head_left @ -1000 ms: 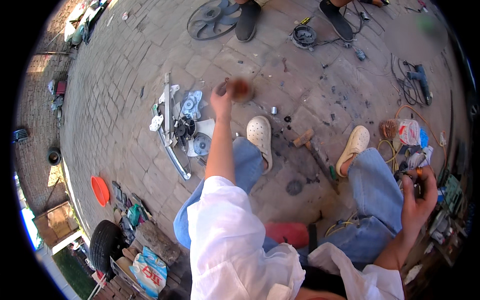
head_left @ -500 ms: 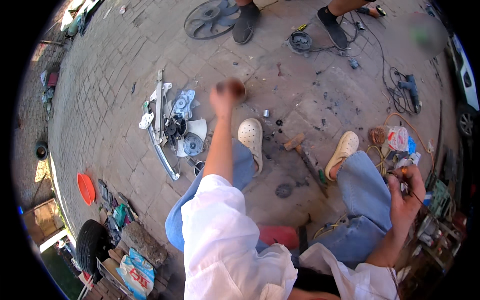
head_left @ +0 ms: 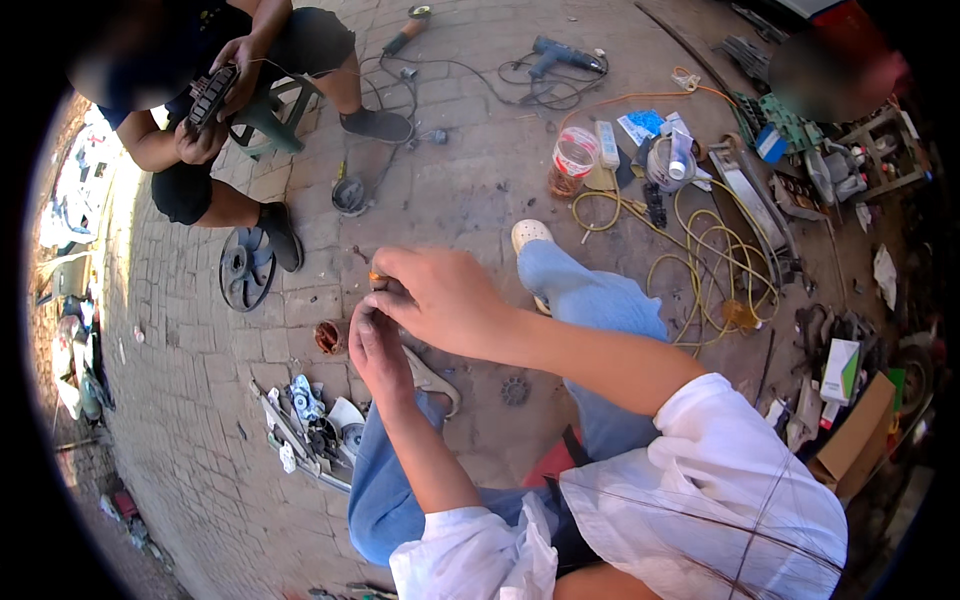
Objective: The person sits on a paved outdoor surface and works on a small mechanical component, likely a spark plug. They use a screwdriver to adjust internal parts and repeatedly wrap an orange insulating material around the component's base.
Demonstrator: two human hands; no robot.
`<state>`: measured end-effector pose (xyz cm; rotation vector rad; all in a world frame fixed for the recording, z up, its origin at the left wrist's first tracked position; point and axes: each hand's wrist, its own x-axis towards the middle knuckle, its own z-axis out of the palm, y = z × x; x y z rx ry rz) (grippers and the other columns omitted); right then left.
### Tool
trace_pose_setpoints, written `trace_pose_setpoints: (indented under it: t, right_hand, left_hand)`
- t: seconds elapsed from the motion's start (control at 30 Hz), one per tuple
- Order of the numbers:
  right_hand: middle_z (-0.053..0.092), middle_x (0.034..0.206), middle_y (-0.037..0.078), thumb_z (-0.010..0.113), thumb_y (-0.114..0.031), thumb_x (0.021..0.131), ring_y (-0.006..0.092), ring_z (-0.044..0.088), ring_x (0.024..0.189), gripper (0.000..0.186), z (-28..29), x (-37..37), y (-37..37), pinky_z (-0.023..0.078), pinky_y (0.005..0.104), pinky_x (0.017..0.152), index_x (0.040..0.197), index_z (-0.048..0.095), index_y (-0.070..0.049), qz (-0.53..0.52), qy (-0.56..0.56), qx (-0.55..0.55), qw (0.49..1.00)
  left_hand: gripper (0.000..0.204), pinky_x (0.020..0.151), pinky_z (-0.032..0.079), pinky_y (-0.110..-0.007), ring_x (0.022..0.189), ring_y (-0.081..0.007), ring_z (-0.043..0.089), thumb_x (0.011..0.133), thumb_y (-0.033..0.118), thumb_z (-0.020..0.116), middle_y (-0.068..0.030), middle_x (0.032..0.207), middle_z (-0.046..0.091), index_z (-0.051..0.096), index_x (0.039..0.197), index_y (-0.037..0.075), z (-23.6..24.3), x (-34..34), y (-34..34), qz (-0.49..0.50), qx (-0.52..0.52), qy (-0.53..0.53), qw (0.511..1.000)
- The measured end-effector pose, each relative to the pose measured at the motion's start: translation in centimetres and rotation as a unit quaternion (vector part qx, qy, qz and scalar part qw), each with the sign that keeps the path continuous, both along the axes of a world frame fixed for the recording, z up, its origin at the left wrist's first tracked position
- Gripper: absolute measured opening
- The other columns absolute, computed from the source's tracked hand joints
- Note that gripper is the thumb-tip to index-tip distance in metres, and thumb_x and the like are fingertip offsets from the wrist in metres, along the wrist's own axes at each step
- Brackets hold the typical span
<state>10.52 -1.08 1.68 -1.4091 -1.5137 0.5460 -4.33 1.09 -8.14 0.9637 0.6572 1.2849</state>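
Two hands are seen in use, brought together above the paving [head_left: 190,400]. L hand [head_left: 382,360]: fingers curled upward, set against the other hand; whether anything is gripped cannot be told. R hand [head_left: 445,298]: fingers bent as in a pinch; a small orange item [head_left: 376,277] is seen at its fingertips, approx. where the hands meet. Whether it is gripped or worn cannot be confirmed. The step in hand is judged to be close finger work on a small part; for the next move, a steady L hand and fine R fingertip control are judged to be req'd.

Surface: brick-type, stained, w/ small debris. Room, L to R: a co-worker [head_left: 215,38] is seated on a green stool [head_left: 265,118], a dark part [head_left: 210,97] being held. A fan [head_left: 237,262] is laid adj. to that person's shoe. Metal-and-plastic parts [head_left: 320,435] are grouped lower L; a round reddish-brown part [head_left: 327,337] is located nr. the L hand. Upper ctr., a blue corded power tool [head_left: 553,58] is noted. To R, a clear jar [head_left: 574,152], a loosely looped yellow hose [head_left: 640,208] and a cardboard box [head_left: 860,440] are recorded.
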Motion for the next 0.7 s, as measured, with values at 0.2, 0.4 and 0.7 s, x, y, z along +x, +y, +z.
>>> trace_pose_setpoints:
  t: [0.2,0.4,0.7]
  right_hand:
    - [0.063,0.072,0.017,0.071,-0.016,0.077,0.0351,0.063,0.067,0.021,0.0,-0.1,0.6,0.048,0.0414,0.06,0.082,0.058,0.0,-0.017,0.202,0.013,0.979]
    - [0.064,0.071,0.008,0.072,-0.016,0.082,0.0125,0.06,0.061,0.022,0.8,0.5,1.4,0.049,0.0288,0.057,0.085,0.06,0.003,0.022,0.301,0.017,0.953]
    - [0.062,0.079,0.0,0.066,-0.014,0.089,0.0062,0.058,0.074,0.015,1.5,1.1,0.9,0.048,0.0224,0.067,0.088,0.06,-0.001,0.104,0.431,-0.021,0.896]
  left_hand:
    - [0.017,0.06,0.048,-0.022,0.075,-0.0109,0.062,0.093,0.01,0.059,-0.0039,0.088,0.065,0.06,0.106,-0.001,6.2,-0.3,-0.4,-0.029,-0.056,0.13,0.99]
    - [0.026,0.062,0.05,-0.022,0.076,-0.013,0.064,0.09,0.01,0.064,-0.0096,0.094,0.067,0.056,0.112,-0.001,13.2,0.6,-0.9,-0.042,-0.054,0.192,0.979]
    - [0.017,0.077,0.051,-0.028,0.082,-0.015,0.062,0.087,0.0,0.064,-0.0077,0.093,0.065,0.06,0.103,-0.001,11.2,2.2,-1.1,0.049,-0.019,0.023,0.998]
